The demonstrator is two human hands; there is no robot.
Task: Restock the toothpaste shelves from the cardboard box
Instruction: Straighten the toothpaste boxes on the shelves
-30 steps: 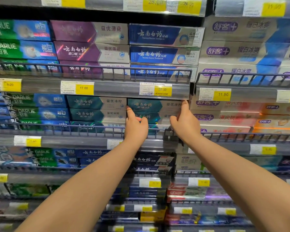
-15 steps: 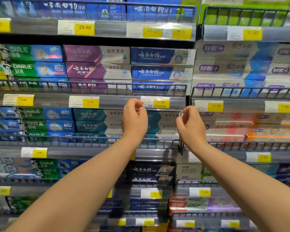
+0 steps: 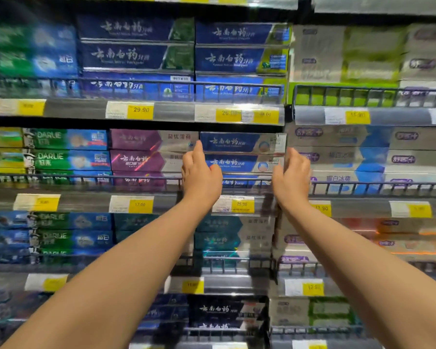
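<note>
The blue toothpaste boxes (image 3: 239, 143) lie stacked flat at twelve o'clock from the middle of your view. They sit behind the wire rail (image 3: 86, 178) of the shelf that carries the 25.00 price tag (image 3: 242, 204). You have one hand at each end of that stack. Your left hand (image 3: 202, 180) is at its nine o'clock, forefinger raised along the seam with the purple boxes (image 3: 141, 159) and thumb on the face of the second blue box. Your right hand (image 3: 291, 178) is at its three o'clock, fingers straight and together beside the end flaps. Both hands are wide and hold nothing. Bracketing the stack this way reads as squaring it up, so its ends stay in their own lane and the faces line up behind the rail. At nine o'clock from the purple boxes sit the green Darlie boxes (image 3: 53, 157), and at three o'clock from your right hand the pale boxes (image 3: 350, 157), each packed tight against its neighbour. The cardboard box is out of view, so I cannot tell how much stock remains.
</note>
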